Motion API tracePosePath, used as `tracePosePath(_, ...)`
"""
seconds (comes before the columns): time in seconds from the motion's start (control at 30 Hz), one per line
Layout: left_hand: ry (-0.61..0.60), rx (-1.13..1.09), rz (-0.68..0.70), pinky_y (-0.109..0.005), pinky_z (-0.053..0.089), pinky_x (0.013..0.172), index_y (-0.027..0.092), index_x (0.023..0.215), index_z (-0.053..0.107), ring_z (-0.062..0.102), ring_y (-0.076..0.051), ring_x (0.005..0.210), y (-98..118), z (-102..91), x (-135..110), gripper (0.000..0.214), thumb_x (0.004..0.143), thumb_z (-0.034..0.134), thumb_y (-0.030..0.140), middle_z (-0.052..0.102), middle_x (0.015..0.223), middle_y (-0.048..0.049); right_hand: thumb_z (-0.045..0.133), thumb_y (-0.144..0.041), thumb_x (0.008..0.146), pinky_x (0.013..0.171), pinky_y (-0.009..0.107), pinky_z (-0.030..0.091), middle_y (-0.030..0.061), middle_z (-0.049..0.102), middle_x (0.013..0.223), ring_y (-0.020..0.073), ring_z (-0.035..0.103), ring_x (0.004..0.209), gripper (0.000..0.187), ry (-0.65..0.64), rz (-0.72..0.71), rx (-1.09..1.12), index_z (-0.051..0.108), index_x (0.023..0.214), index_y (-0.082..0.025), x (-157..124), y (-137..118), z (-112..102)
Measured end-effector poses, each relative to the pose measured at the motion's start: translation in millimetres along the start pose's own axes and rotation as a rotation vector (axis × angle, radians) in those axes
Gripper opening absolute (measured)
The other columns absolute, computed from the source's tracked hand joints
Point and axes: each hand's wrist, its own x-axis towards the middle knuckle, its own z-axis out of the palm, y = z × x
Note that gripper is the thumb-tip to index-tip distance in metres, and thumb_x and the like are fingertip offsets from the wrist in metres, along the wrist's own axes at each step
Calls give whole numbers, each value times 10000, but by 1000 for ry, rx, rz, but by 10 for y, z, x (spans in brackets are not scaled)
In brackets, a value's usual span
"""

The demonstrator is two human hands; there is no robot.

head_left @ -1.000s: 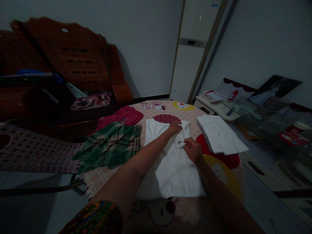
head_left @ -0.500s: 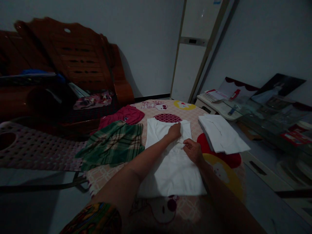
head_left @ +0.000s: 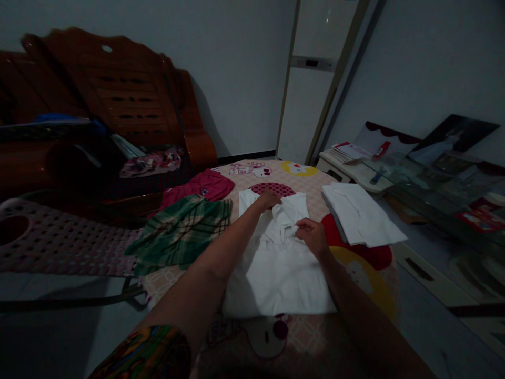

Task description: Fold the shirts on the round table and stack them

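Observation:
A white shirt [head_left: 280, 281] lies partly folded on the round table, its lower part spread flat towards me and its upper part bunched into creases. Near the shirt's far edge, my left hand [head_left: 270, 199] is closed on the cloth, its fingertips partly hidden. My right hand [head_left: 314, 237] pinches a fold of the same shirt at its right side, thumb and fingertips together. Left of it rests a green plaid garment [head_left: 183, 231], with a dark pink garment [head_left: 203, 187] behind. To the right sits a folded white garment [head_left: 359, 216].
A patterned cloth [head_left: 311, 181] covers the table. A woven chair [head_left: 74, 242] stands at the left, and a carved wooden sofa [head_left: 126, 100] holding clothes is behind it. On the right is a glass-topped cabinet [head_left: 430, 189] with papers and a picture.
My left hand has moved left and slightly away from me along the shirt's upper part. The cloth between my hands is drawn up and spread wider; my right hand has shifted slightly.

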Motion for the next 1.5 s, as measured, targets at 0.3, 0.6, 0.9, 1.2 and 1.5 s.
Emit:
tracePosePath(0.3,46,303,99,-265,518,828,163,1126,701,670,-196,920,-212,-47,-212,445,690,689,77,735,1020,-70,563,-396,863,605,247,435,5,642,680,154,589,614,292,-18,-82,-447,684,1013,-177,-157,-154,111)
tracePosePath(0.6,75,149,190,-240,511,716,143,1135,723,639,-149,744,-248,-208,-220,409,755,587,77,716,824,-26,516,-117,826,841,279,463,102,712,1019,197,646,904,267,-133,-140,-736,677,1036,-156,-137,-287,172)
tracePosePath(0.9,86,201,153,-235,496,744,112,1036,754,646,-152,755,-448,-212,-269,299,765,628,128,723,830,-54,708,-386,731,642,274,529,55,729,864,157,668,709,434,-229,39,58,713,1097,-154,-103,-130,44)
tracePosePath(1.2,82,131,162,-226,451,671,114,1040,753,604,-142,732,-536,-199,-274,319,749,634,165,708,808,-34,649,-444,814,526,249,474,25,678,631,145,616,547,283,-47,13,-48,684,767,-167,-178,-184,-169)
tracePosePath(1.5,47,78,196,-239,439,621,118,1075,749,567,-137,668,-530,-223,-315,392,700,693,217,645,732,-8,593,-334,932,751,270,456,97,749,962,199,687,857,211,-333,-164,-896,737,950,-182,-215,-469,248)
